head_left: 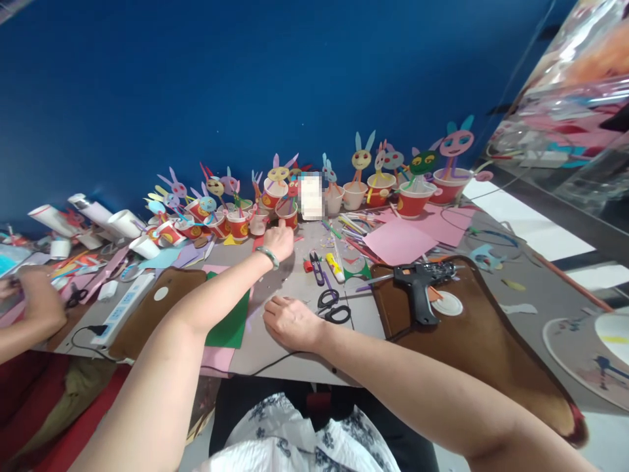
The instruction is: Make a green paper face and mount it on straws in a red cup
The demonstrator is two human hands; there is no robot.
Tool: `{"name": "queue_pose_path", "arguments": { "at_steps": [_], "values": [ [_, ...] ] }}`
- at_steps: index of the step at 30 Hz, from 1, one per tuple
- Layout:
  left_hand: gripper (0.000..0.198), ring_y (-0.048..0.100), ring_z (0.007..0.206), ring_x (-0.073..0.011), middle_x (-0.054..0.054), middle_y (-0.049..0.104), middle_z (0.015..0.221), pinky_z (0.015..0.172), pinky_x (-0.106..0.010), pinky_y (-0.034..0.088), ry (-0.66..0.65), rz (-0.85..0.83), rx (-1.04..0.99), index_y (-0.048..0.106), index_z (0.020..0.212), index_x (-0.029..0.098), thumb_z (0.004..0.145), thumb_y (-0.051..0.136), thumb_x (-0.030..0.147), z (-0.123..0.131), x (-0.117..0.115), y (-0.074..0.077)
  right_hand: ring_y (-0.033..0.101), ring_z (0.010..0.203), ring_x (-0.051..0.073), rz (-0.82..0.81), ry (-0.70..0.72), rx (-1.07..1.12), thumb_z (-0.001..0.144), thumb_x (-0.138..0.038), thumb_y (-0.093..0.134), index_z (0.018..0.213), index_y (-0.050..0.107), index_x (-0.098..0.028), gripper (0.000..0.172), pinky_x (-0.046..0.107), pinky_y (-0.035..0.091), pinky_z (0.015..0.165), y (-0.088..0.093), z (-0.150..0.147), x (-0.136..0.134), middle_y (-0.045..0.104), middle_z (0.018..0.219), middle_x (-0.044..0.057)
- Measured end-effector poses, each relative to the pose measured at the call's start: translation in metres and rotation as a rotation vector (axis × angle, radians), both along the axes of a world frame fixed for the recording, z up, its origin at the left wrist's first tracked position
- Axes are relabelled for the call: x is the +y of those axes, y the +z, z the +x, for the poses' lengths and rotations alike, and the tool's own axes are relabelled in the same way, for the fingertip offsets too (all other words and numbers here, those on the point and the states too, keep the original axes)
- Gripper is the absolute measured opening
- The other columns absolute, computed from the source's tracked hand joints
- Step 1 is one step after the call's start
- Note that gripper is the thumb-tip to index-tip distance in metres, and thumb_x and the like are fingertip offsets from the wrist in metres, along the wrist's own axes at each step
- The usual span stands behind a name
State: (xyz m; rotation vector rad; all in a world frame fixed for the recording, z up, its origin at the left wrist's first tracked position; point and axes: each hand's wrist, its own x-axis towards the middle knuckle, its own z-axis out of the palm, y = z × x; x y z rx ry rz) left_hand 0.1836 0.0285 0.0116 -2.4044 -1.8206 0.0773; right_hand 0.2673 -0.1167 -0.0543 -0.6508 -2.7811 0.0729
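- Left hand (278, 242), fingers curled, is at the small red paper cup (287, 213) in the far row; whether it grips cannot be told.
- Right hand (292, 321) lies flat, spread and empty on the grey table (304, 282), just beside black-handled scissors (334, 307).

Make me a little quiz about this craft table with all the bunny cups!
1. True or false: the left hand wears a bracelet on its wrist.
2. Which tool lies closest to the right hand? A hammer, B scissors, C spoon.
3. Fill in: the left hand reaches toward a ___ paper cup.
Key: 1 true; 2 B; 3 red.
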Motion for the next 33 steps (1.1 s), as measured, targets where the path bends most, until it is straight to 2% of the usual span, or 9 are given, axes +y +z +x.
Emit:
{"name": "queue_pose_path", "arguments": {
  "at_steps": [5, 9, 12, 16, 21, 28, 33],
  "values": [
    [0.031, 0.068, 0.101, -0.0312, -0.024, 0.056, 0.124, 0.086, -0.037, 0.052, 0.061, -0.081, 0.042, 0.069, 0.11, 0.003, 0.086, 0.051, 0.009, -0.027, 0.028, -0.007, 0.053, 0.089, 0.022, -0.003, -0.001, 0.012, 0.098, -0.02, 0.042, 0.092, 0.062, -0.014, 0.022, 0.034, 0.044, 0.072, 0.002, 0.001, 0.0, 0.062, 0.097, 0.011],
    [0.034, 0.066, 0.106, -0.0297, -0.023, 0.059, 0.122, 0.091, -0.035, 0.051, 0.051, -0.095, 0.012, 0.067, 0.115, 0.004, 0.088, 0.048, 0.011, -0.036, 0.039, -0.015, 0.053, 0.09, 0.021, -0.002, 0.0, 0.014, 0.099, -0.021, 0.041, 0.092, 0.062, -0.014, 0.023, 0.033, 0.044, 0.073, 0.001, 0.001, 0.001, 0.062, 0.097, 0.011],
    [0.033, 0.062, 0.111, -0.0291, -0.022, 0.058, 0.126, 0.097, -0.036, 0.048, 0.027, -0.077, -0.006, 0.067, 0.115, 0.006, 0.089, 0.046, 0.011, -0.046, 0.039, -0.018, 0.053, 0.09, 0.021, -0.003, 0.0, 0.015, 0.1, -0.022, 0.041, 0.091, 0.062, -0.014, 0.024, 0.033, 0.043, 0.074, 0.0, 0.0, 0.001, 0.062, 0.097, 0.01],
    [0.035, 0.058, 0.116, -0.0318, -0.024, 0.048, 0.14, 0.099, -0.041, 0.047, 0.003, -0.037, -0.014, 0.067, 0.115, 0.006, 0.088, 0.045, 0.01, -0.055, 0.037, -0.019, 0.053, 0.091, 0.02, 0.001, -0.012, 0.021, 0.1, -0.023, 0.041, 0.09, 0.062, -0.015, 0.025, 0.032, 0.042, 0.075, 0.0, -0.001, 0.001, 0.063, 0.097, 0.01],
    [0.039, 0.061, 0.108, -0.0318, -0.023, 0.043, 0.146, 0.1, -0.049, 0.045, 0.003, -0.001, -0.038, 0.066, 0.119, 0.006, 0.088, 0.042, 0.007, -0.049, 0.038, -0.021, 0.052, 0.09, 0.02, -0.003, -0.014, 0.02, 0.101, -0.023, 0.039, 0.089, 0.062, -0.015, 0.027, 0.032, 0.042, 0.074, 0.002, -0.001, 0.0, 0.062, 0.096, 0.009],
    [0.032, 0.063, 0.103, -0.0295, -0.023, 0.06, 0.122, 0.094, -0.041, 0.047, 0.023, -0.052, -0.056, 0.068, 0.11, 0.003, 0.086, 0.047, 0.007, -0.043, 0.045, -0.023, 0.052, 0.092, 0.02, -0.027, -0.015, 0.042, 0.1, -0.021, 0.041, 0.09, 0.061, -0.015, 0.024, 0.031, 0.042, 0.076, 0.0, -0.001, 0.0, 0.062, 0.096, 0.009],
    [0.033, 0.061, 0.108, -0.0272, -0.021, 0.061, 0.119, 0.096, -0.037, 0.047, -0.039, -0.019, -0.086, 0.067, 0.111, 0.005, 0.089, 0.043, 0.006, -0.053, 0.031, -0.017, 0.052, 0.092, 0.02, -0.014, -0.005, 0.035, 0.1, -0.022, 0.041, 0.09, 0.062, -0.015, 0.025, 0.032, 0.042, 0.075, 0.002, 0.0, 0.0, 0.062, 0.097, 0.009]
  ]
}}
